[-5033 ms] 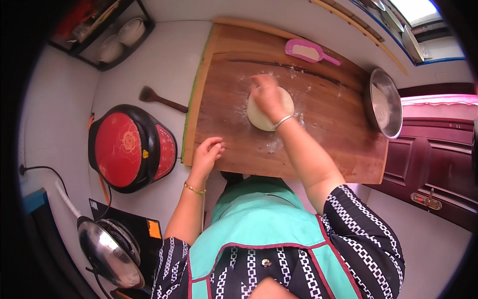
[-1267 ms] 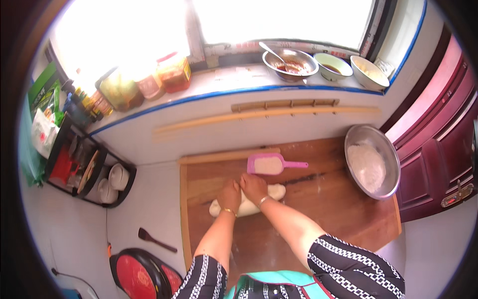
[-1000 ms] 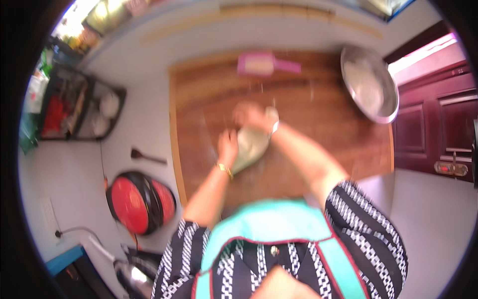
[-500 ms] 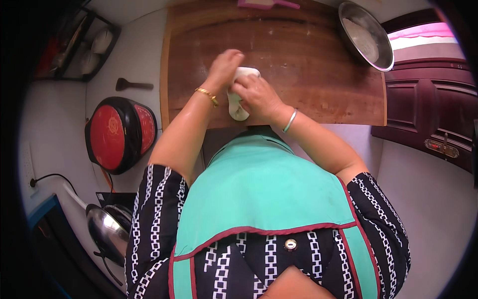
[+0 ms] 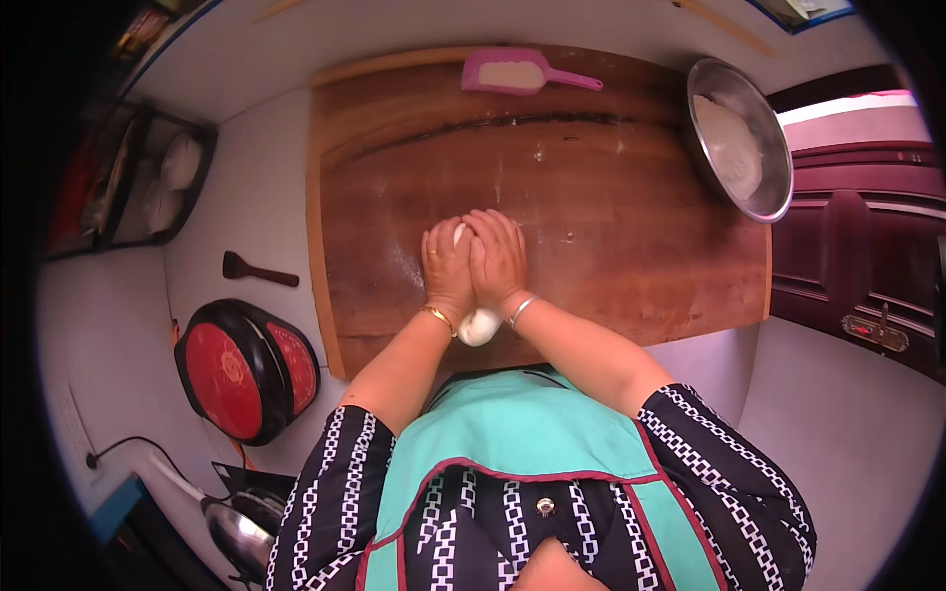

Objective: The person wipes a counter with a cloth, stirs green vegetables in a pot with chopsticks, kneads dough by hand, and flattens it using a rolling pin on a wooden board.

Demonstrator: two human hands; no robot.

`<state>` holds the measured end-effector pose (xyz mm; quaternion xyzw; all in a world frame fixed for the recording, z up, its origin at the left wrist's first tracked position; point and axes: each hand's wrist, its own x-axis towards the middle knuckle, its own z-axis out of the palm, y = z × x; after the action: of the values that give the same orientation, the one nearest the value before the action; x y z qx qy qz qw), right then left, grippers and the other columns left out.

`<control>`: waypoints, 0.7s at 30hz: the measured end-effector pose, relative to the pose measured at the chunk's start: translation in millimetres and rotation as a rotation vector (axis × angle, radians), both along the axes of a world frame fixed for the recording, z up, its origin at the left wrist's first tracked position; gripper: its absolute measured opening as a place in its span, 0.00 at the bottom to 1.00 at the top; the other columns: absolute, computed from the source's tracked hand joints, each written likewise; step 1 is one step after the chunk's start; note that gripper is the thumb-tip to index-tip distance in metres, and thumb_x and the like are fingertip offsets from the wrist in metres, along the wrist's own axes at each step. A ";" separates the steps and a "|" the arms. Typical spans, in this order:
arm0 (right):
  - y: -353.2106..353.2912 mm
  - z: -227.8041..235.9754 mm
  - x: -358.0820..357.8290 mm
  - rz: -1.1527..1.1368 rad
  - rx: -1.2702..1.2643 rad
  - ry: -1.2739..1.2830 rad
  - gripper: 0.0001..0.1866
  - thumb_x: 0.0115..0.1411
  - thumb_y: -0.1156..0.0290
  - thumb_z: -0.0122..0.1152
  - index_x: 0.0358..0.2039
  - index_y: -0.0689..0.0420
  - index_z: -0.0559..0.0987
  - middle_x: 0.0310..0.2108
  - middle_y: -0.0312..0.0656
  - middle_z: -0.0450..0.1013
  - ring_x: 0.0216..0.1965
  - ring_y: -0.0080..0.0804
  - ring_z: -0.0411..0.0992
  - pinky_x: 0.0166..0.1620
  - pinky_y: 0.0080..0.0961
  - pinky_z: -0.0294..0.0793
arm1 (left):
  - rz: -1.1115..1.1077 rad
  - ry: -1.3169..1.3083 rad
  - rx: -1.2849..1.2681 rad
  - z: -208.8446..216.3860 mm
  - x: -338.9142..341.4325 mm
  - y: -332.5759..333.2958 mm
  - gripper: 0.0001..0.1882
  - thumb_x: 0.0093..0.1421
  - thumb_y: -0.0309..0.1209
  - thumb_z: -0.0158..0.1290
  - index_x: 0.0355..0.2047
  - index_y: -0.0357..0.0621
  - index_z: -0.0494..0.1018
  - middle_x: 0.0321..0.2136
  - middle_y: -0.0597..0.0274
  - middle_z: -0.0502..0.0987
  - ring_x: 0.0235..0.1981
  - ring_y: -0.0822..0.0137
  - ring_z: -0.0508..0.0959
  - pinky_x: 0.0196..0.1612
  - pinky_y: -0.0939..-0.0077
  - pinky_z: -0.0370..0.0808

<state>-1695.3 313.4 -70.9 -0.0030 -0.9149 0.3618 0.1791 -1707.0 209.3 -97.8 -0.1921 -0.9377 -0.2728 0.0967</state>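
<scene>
Me in black top (image 5: 488, 532), white chain-link stripes running down chest and short sleeves (image 5: 727, 463), round shiny button (image 5: 545, 506) at front. Over it, turquoise apron (image 5: 537, 428), maroon piping along bib and shoulder straps (image 5: 658, 517). Gold-toned bracelet (image 5: 439, 318) behind my left hand (image 5: 448, 274); plain silver-toned bangle (image 5: 520, 311) behind my right hand (image 5: 501, 260).

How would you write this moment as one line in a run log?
left hand, right hand: side by side on dough | surface: wooden board | pink scoop: near far edge | metal bowl: at right end
</scene>
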 end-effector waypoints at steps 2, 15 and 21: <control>2.9 -2.5 -30.1 -0.026 -0.056 0.029 0.14 0.57 0.67 0.48 0.42 0.55 0.77 0.44 0.43 0.73 0.49 0.43 0.67 0.55 0.40 0.62 | 0.009 -0.113 0.014 4.5 -27.0 1.7 0.18 0.58 0.36 0.48 0.48 0.47 0.70 0.50 0.57 0.67 0.54 0.55 0.64 0.61 0.52 0.56; 27.4 12.1 -131.0 0.072 -0.230 -0.307 0.13 0.57 0.61 0.48 0.27 0.55 0.78 0.31 0.48 0.75 0.37 0.52 0.72 0.41 0.47 0.71 | 0.002 -0.324 0.070 25.6 -134.7 3.8 0.14 0.61 0.35 0.40 0.35 0.41 0.73 0.35 0.48 0.76 0.40 0.44 0.74 0.42 0.51 0.71; 34.1 17.6 15.6 0.018 -0.044 0.022 0.13 0.56 0.69 0.47 0.41 0.57 0.74 0.43 0.47 0.72 0.48 0.46 0.68 0.52 0.42 0.64 | -0.082 0.117 0.121 50.3 -2.7 16.8 0.13 0.58 0.32 0.46 0.42 0.43 0.73 0.41 0.55 0.75 0.46 0.53 0.72 0.51 0.57 0.66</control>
<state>-1679.7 347.5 -53.4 0.0054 -0.9046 0.3836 0.1858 -1709.7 226.1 -47.5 -0.2399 -0.9035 -0.3211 0.1516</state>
